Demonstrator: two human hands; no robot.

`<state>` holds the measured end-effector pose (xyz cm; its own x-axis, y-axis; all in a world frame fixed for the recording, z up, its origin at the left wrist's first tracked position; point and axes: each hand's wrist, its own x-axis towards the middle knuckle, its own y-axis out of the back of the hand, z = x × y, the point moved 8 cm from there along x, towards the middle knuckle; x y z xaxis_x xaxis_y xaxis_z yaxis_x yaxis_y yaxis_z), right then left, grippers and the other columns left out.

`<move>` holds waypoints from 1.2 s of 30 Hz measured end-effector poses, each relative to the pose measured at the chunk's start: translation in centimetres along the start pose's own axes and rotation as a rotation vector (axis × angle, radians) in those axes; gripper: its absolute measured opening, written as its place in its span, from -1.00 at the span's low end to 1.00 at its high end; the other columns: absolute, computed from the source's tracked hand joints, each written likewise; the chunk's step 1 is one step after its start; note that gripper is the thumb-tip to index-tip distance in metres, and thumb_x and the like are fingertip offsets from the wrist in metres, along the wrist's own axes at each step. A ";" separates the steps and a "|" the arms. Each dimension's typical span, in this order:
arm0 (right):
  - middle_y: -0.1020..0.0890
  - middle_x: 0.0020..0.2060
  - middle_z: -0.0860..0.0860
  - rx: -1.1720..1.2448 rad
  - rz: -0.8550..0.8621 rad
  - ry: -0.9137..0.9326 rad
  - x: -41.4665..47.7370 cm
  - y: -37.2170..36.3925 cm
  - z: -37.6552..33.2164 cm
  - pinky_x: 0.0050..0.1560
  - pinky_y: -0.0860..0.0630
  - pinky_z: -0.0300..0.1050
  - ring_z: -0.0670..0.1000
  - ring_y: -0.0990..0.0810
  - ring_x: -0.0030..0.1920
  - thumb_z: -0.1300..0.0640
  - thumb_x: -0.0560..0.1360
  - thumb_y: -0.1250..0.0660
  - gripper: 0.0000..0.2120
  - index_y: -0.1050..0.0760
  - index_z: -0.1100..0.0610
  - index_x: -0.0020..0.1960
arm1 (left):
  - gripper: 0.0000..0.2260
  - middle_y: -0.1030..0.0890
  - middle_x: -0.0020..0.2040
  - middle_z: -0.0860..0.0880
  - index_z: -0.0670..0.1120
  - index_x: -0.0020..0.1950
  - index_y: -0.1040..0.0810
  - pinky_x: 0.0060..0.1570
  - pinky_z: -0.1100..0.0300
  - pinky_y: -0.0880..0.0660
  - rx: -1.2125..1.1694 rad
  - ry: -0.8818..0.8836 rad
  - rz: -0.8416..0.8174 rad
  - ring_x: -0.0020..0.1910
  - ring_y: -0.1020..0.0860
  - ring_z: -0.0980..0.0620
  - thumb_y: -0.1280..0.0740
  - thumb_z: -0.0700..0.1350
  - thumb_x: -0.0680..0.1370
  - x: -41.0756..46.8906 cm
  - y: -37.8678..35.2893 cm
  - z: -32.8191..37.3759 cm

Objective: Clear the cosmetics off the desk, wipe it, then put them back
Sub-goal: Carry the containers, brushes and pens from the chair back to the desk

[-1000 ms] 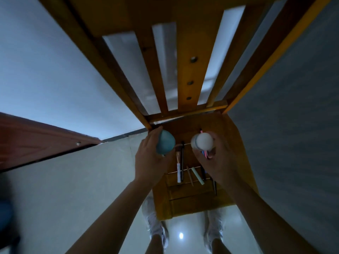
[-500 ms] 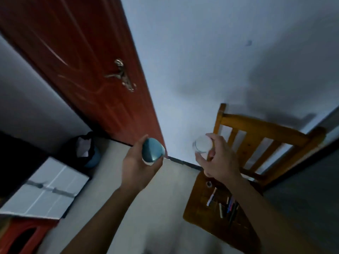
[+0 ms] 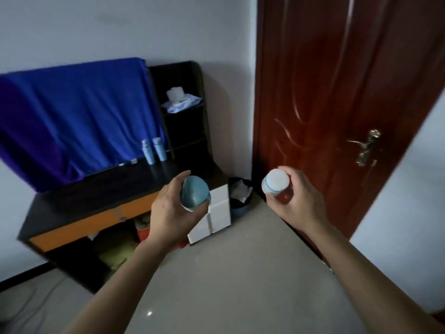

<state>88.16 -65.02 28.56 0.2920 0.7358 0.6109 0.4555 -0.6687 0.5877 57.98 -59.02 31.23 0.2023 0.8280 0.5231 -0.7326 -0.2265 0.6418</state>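
Hands both loaded: left hand (image 3: 172,209) wraps a teal-capped jar (image 3: 194,193), right hand (image 3: 295,201) pinches a white-capped jar (image 3: 275,181), fingers closed round each, caps facing the camera w/ long axes pointing roughly fwd toward the desk (image 3: 101,197). Desk lies ahead and to the left, so the left hand is nearer its dark top. Two blue bottles (image 3: 154,150) already stand upright at the back near the shelf unit (image 3: 185,131); judging by that, this looks like the put-back leg, w/ bare top in front of them for both jars.

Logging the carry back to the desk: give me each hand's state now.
Left hand: closed around the teal-capped jar.
Right hand: fingers closed around the white-capped jar.
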 end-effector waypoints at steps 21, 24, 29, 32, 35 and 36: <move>-0.56 0.16 -0.21 0.254 -0.358 0.172 17.3 -43.2 -15.0 -0.07 -0.47 -0.22 -0.17 -0.55 0.02 -0.29 0.34 -0.41 -0.37 -0.38 -0.14 0.35 | -0.32 -0.47 0.11 0.21 0.10 0.40 -0.38 0.05 0.18 -0.47 0.147 0.332 0.121 0.11 -0.48 0.15 -0.51 0.17 0.34 15.5 6.6 -34.1; -0.57 0.17 -0.21 0.267 -0.414 0.158 22.4 -48.5 -14.6 -0.10 -0.50 -0.21 -0.16 -0.58 -0.05 -0.29 0.34 -0.41 -0.36 -0.38 -0.13 0.35 | -0.33 -0.49 0.11 0.17 0.11 0.40 -0.38 0.06 0.11 -0.51 0.160 0.384 0.119 0.11 -0.50 0.11 -0.53 0.14 0.34 20.9 5.6 -37.9; -0.57 0.17 -0.21 0.264 -0.517 0.155 29.4 -56.3 -14.9 -0.11 -0.49 -0.19 -0.17 -0.59 -0.07 -0.26 0.34 -0.47 -0.38 -0.35 -0.18 0.32 | -0.34 -0.51 0.11 0.15 0.14 0.38 -0.39 0.04 0.12 -0.50 0.175 0.471 0.134 0.09 -0.52 0.10 -0.54 0.14 0.33 27.3 4.6 -44.4; -0.59 0.18 -0.19 0.249 -0.565 0.156 31.4 -60.8 -15.1 -0.08 -0.45 -0.20 -0.11 -0.61 0.01 -0.24 0.31 -0.48 -0.38 -0.36 -0.17 0.30 | -0.33 -0.52 0.14 0.12 0.13 0.39 -0.38 0.08 0.06 -0.53 0.147 0.528 0.126 0.12 -0.52 0.09 -0.55 0.12 0.33 29.3 3.7 -48.5; -0.60 0.20 -0.16 0.234 -0.640 0.141 32.5 -66.3 -14.7 0.01 -0.53 -0.11 -0.04 -0.61 0.12 -0.25 0.30 -0.44 -0.37 -0.38 -0.14 0.31 | -0.31 -0.51 0.18 0.11 0.13 0.41 -0.37 0.10 0.04 -0.54 0.112 0.587 0.081 0.14 -0.51 0.10 -0.55 0.13 0.34 30.8 2.1 -53.5; -0.60 0.21 -0.14 0.230 -0.665 0.126 32.6 -68.1 -14.5 0.03 -0.53 -0.11 -0.03 -0.61 0.14 -0.23 0.31 -0.45 -0.37 -0.39 -0.12 0.32 | -0.30 -0.51 0.18 0.11 0.13 0.41 -0.36 0.11 0.03 -0.54 0.110 0.607 0.065 0.14 -0.51 0.09 -0.56 0.12 0.33 31.3 1.5 -55.3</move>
<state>54.45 2.97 16.18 -0.2027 0.9525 0.2271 0.6733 -0.0328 0.7386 27.30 -5.10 17.52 -0.2701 0.9474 0.1718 -0.6533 -0.3113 0.6901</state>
